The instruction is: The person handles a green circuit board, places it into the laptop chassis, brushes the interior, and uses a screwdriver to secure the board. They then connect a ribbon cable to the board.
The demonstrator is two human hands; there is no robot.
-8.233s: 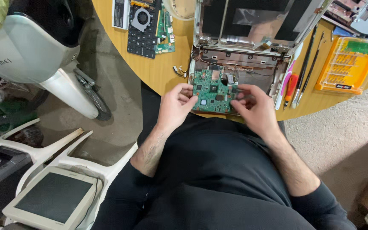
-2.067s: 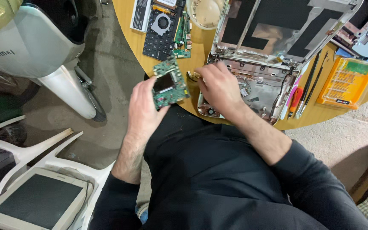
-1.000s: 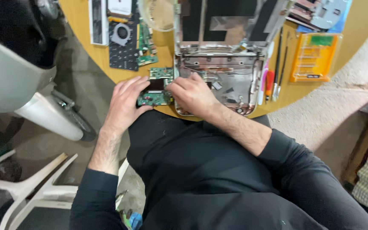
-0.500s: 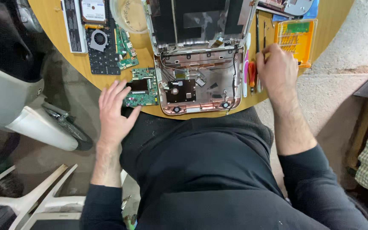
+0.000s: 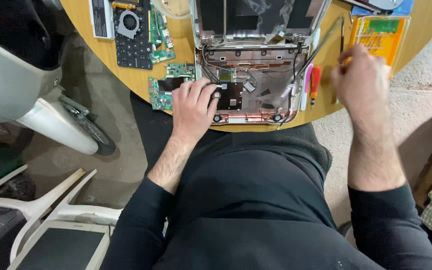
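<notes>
Your single head-worn camera looks almost straight down, close over your lap and the near edge of the round wooden table (image 5: 126,82), taking in both forearms, floor left and right; no second view.

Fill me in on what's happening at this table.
A person is working on an opened laptop chassis on a round wooden table. The left hand rests on the chassis's left edge, beside a green circuit board lying on the table. The right hand is raised near a red-handled screwdriver and an orange tool case; it is blurred, so any grip is unclear.
</notes>
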